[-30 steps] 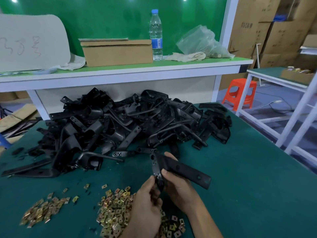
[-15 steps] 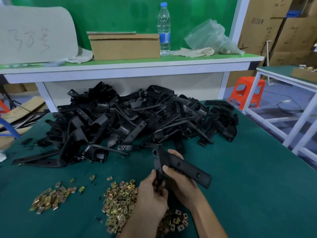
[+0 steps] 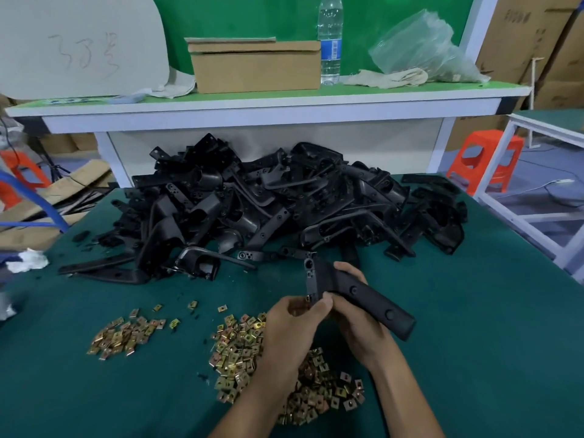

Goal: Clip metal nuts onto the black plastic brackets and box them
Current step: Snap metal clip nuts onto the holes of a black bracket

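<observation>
My right hand [image 3: 358,324] grips a black plastic bracket [image 3: 366,294] from below, its long arm pointing down to the right and its short end upright. My left hand [image 3: 292,324] pinches a small brass-coloured metal nut [image 3: 307,299] against the lower end of the bracket's upright part. A big pile of black brackets [image 3: 268,210] fills the far half of the green table [image 3: 474,343]. Loose metal nuts lie in a large heap [image 3: 240,349] under my left wrist and in a smaller heap [image 3: 126,335] to the left.
A raised shelf behind the pile carries a closed cardboard box [image 3: 256,66], a water bottle [image 3: 330,42], a plastic bag [image 3: 423,47] and a grey board [image 3: 79,45]. An orange stool [image 3: 486,159] and a white table frame [image 3: 537,197] stand at the right.
Both hands with the bracket stay in nearly the same place on the table. My left hand's fingers have come up to the bracket's upright end with a nut. The view has tilted slightly.
</observation>
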